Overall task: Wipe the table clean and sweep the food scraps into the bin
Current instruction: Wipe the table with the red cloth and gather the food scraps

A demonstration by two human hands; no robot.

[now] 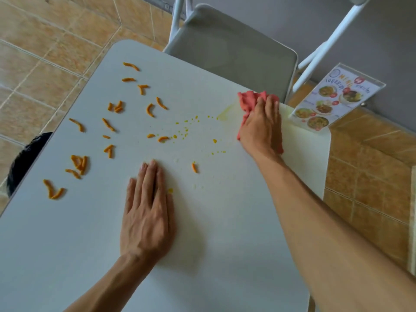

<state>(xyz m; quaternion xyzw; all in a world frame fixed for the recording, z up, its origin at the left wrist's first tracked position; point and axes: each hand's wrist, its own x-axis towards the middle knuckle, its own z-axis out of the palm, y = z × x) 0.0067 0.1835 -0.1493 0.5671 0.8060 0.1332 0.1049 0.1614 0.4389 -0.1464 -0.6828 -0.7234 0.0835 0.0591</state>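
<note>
The right hand [262, 124] presses flat on a red cloth [247, 100] at the table's [225, 221] far edge. The left hand [147, 212] lies flat, fingers together. Orange scraps [108, 124] lie scattered on the left.

The lower part of the table [225, 255] lies bare between the two forearms, open for passage. Orange scraps [108, 124] litter the left and centre, with yellow droplets [186, 129] mid-frame. A menu stand [333, 100] blocks the upper right corner, and a grey chair [231, 48] stands just beyond the top edge.
</note>
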